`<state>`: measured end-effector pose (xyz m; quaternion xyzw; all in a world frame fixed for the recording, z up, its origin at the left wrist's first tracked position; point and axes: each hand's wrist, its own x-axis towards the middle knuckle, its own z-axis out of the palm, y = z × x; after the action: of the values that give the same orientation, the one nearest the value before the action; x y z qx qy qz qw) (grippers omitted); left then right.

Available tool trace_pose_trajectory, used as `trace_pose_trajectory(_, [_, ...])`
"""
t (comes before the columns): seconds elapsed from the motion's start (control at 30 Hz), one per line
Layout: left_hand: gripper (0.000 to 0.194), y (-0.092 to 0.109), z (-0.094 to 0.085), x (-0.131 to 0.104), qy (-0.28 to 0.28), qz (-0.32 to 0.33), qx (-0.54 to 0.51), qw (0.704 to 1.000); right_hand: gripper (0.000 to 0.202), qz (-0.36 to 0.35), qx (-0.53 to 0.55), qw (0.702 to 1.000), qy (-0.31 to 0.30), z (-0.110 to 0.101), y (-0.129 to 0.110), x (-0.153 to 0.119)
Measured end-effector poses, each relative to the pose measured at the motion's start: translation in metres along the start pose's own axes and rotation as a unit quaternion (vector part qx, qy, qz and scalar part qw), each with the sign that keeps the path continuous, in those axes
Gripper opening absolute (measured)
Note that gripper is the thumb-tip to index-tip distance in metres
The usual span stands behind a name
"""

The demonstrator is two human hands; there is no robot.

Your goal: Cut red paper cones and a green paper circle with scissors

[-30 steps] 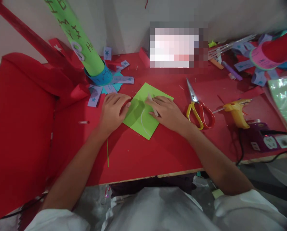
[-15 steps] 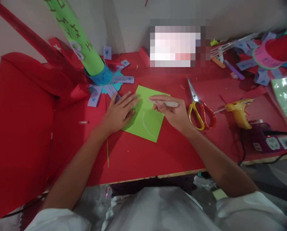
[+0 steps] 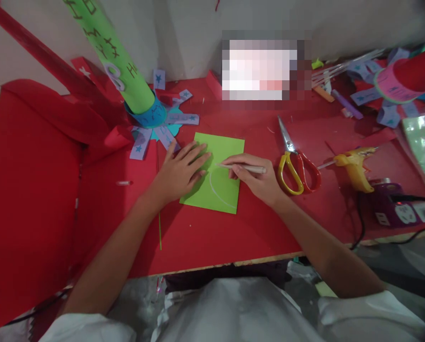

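A green paper square [image 3: 224, 190] lies on the red table [image 3: 234, 237] with a curved white line drawn on it. My left hand [image 3: 180, 171] rests flat on the paper's left part, fingers spread. My right hand [image 3: 257, 180] grips a thin pale pen [image 3: 246, 168], held nearly level with its tip pointing left over the top of the drawn curve.
Scissors with yellow and red handles [image 3: 295, 164] lie just right of my right hand. A yellow glue gun [image 3: 353, 164] and a purple power strip [image 3: 398, 209] sit further right. A green paper tube on a blue star base [image 3: 151, 116] stands at the back left. Paper crafts crowd the back right corner.
The green paper has turned from a diamond angle to nearly square with the table edge. My left hand opened flat on it. My right hand lifted, then came down with the pen.
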<state>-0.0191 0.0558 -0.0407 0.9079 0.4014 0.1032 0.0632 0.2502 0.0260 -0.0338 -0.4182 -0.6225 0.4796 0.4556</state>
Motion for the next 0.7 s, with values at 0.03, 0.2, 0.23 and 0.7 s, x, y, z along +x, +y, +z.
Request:
trace_pose_trajectory(0.03, [0.049,0.003,-0.001,0.0,0.004,-0.004,0.01,1.0,0.031,-0.004,-0.014,1.0,0.005,0.0,0.001,0.0])
trace_pose_trajectory(0.2, [0.041,0.02,-0.011,0.002,0.032,-0.039,0.05,0.998,0.03,-0.058,-0.211,0.976,0.022,0.0,0.01,0.005])
trace_pose_trajectory(0.23, [0.04,0.02,-0.011,0.002,0.037,-0.044,0.049,0.997,0.031,-0.068,-0.257,0.964,0.012,0.0,0.011,0.006])
trace_pose_trajectory(0.7, [0.056,0.01,0.007,0.003,0.007,-0.022,-0.029,0.999,0.032,-0.078,-0.163,0.983,-0.03,-0.006,0.006,0.006])
